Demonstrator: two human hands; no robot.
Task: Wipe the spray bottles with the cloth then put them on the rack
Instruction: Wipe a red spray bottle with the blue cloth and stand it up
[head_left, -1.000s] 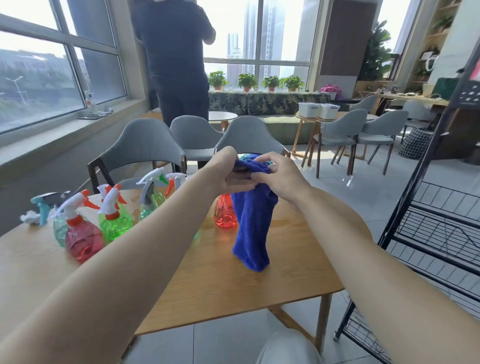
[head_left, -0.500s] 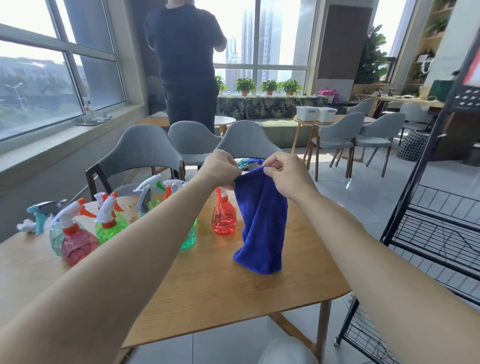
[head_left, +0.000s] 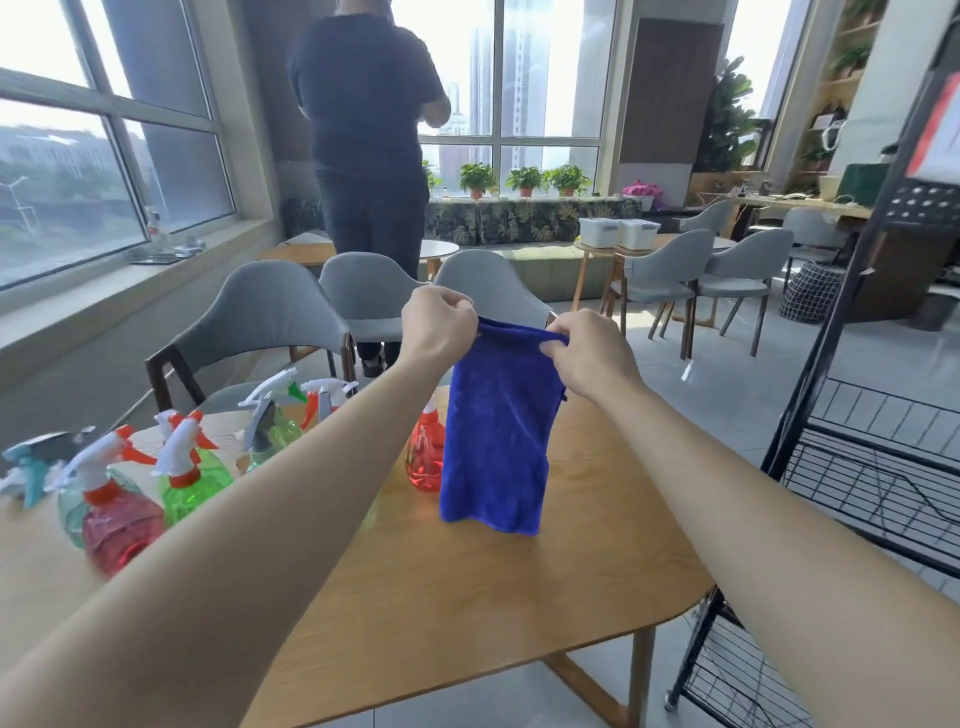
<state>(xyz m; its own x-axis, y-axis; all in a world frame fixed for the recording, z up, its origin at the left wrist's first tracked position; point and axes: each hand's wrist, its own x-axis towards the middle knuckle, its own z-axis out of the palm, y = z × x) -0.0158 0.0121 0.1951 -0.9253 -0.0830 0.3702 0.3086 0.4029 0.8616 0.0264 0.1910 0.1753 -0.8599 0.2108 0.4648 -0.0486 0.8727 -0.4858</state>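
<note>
Desk by window: bottles sat left, rack right. We pinched cloth by its top edge with left grip and right grip. Risk: the swinging hem could tip red bottle beside it.

Both arms reach forward; left hand and right hand pinch the cloth with curled fingers.

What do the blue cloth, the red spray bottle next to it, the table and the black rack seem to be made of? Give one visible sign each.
Blue cloth: likely microfibre, matt; fuzzy pile, hangs limp.
Red spray bottle: tinted clear plastic, glossy; light passes through.
Table: wood or wood veneer, satin; visible grain.
Black rack: probably painted metal; thin wire grid shelves.
</note>
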